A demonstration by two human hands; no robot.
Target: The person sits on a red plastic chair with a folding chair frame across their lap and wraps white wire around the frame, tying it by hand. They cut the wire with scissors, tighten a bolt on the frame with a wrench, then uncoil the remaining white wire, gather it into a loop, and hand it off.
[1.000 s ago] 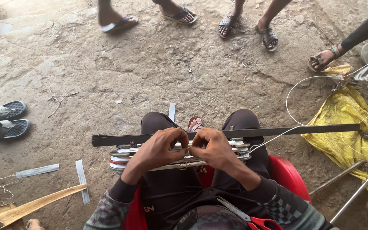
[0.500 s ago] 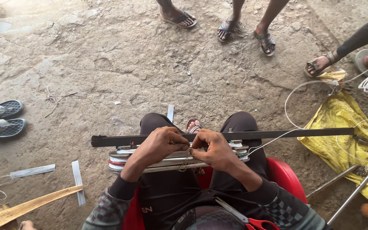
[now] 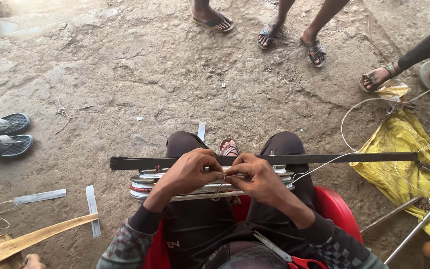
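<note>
Pinched together at the fingertips, your left hand (image 3: 187, 172) and right hand (image 3: 255, 177) grip thin string (image 3: 219, 192) over the stacked metal strips (image 3: 210, 187) on your lap; keep it taut, close under the black bar (image 3: 324, 159).

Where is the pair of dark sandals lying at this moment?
In the head view, the pair of dark sandals lies on the ground at the far left edge, beyond the flat metal strip, well left of the left hand.

Matt black metal bar (image 3: 274, 160), glossy red plastic chair (image 3: 337, 209), crumpled yellow plastic sheet (image 3: 404, 144), rough dirt floor (image 3: 125, 74)
</note>
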